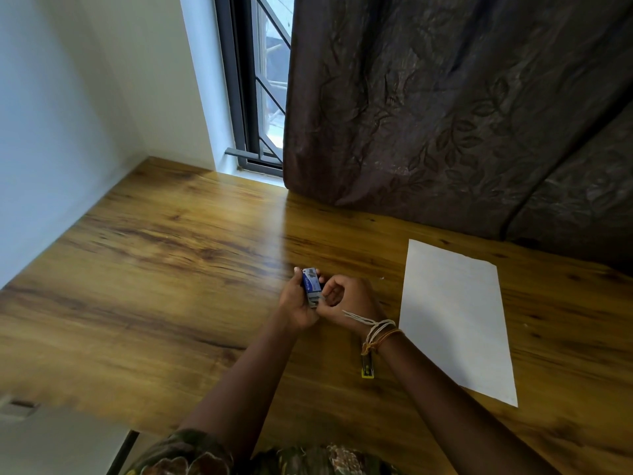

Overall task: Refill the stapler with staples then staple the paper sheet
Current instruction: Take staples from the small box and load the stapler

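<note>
A small blue staple box [311, 285] is held above the wooden table [164, 255]. My left hand [297, 303] grips the box from the left side. My right hand [346, 298] has its fingers curled at the box's near end, pinching its grey inner part. A small yellow stapler [367, 366] lies on the table under my right wrist, partly hidden by it. A white paper sheet [455, 317] lies flat to the right of my hands.
A dark brown curtain [445, 108] hangs down to the table's far edge behind the paper. A window [263, 84] and a white wall stand at the far left. The table's near-left edge drops off to the floor.
</note>
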